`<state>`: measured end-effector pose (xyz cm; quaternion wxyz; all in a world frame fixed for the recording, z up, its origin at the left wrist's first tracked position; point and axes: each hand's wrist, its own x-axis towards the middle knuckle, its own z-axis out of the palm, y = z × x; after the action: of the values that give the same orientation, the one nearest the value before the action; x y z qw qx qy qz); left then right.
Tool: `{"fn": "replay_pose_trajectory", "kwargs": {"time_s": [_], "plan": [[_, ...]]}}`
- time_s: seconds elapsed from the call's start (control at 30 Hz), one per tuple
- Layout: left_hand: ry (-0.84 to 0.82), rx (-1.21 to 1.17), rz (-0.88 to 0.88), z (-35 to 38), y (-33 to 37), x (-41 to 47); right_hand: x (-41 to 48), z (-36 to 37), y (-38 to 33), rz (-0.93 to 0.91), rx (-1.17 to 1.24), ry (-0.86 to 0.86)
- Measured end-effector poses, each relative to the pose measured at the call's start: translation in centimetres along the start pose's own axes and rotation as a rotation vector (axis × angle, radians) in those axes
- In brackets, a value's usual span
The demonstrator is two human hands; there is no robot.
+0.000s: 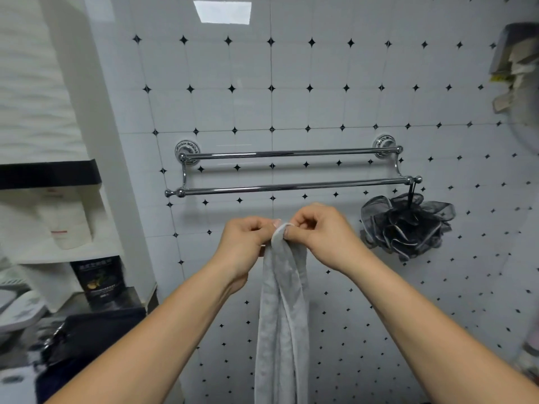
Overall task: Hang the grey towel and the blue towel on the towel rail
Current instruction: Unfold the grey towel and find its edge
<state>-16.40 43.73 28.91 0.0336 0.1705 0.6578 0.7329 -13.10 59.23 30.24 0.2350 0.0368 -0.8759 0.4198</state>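
Observation:
The grey towel (282, 316) hangs down in a long bunched strip from both hands. My left hand (245, 243) and my right hand (320, 234) pinch its top edge close together, just below the towel rail (291, 186). The chrome rail has two bars on the tiled wall, and both bars are bare. A dark blue towel (96, 333) lies crumpled on the surface at the lower left, partly behind my left forearm.
A black mesh bath sponge (408, 225) hangs from the right end of the lower bar. Shelves at the left hold toilet rolls (67, 220) and a dark box (99, 279). A holder with paper items (513, 62) sits at the upper right.

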Motion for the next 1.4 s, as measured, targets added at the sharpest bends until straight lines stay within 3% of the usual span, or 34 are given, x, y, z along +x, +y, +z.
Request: {"fn": "replay_pose_trajectory", "kwargs": {"time_s": [0.27,0.4,0.47,0.53,0.6,0.7,0.8,0.93,1.0,1.1,1.23,1.3,1.4], "plan": [[-0.013,-0.144,-0.050,-0.7,0.1,-0.4,-0.2,0.1,-0.4,-0.006,0.236,-0.028],[-0.005,-0.209,-0.041,-0.4,-0.1,-0.7,-0.3,0.4,-0.1,0.074,0.164,0.029],[-0.093,-0.244,-0.023,-0.5,-0.4,-1.0,-0.4,0.3,0.1,0.095,0.096,0.071],[-0.188,-0.201,0.017,-0.5,-0.7,-1.4,-0.6,0.2,0.2,0.096,0.091,0.075],[-0.134,-0.121,0.040,-0.5,-0.9,-1.6,-0.9,0.2,0.2,0.101,0.139,0.039],[-0.026,-0.071,0.027,-0.9,-0.6,-1.3,-2.0,-0.2,0.9,0.064,0.283,-0.155],[0.003,-0.096,0.028,-2.2,0.4,-0.6,-3.9,-1.0,3.3,0.094,0.331,-0.535],[0.050,-0.128,0.065,-4.1,2.0,0.6,-7.1,0.1,8.1,0.191,-0.201,-0.914],[0.065,-0.136,0.080,-5.3,2.4,1.3,-8.4,1.0,10.9,0.220,-0.479,-0.997],[0.082,-0.026,0.078,-7.1,2.0,1.8,-8.7,-0.2,14.4,0.331,-0.631,-0.916],[0.154,0.217,0.064,-10.1,0.0,1.8,-6.2,-4.9,16.3,0.347,-0.729,-0.654],[0.167,0.365,0.064,-11.7,-1.4,1.6,-4.3,-7.2,16.0,0.331,-0.711,-0.457],[0.138,0.541,0.074,-13.2,-3.1,1.4,-1.8,-9.1,13.9,0.313,-0.458,-0.014]]}}
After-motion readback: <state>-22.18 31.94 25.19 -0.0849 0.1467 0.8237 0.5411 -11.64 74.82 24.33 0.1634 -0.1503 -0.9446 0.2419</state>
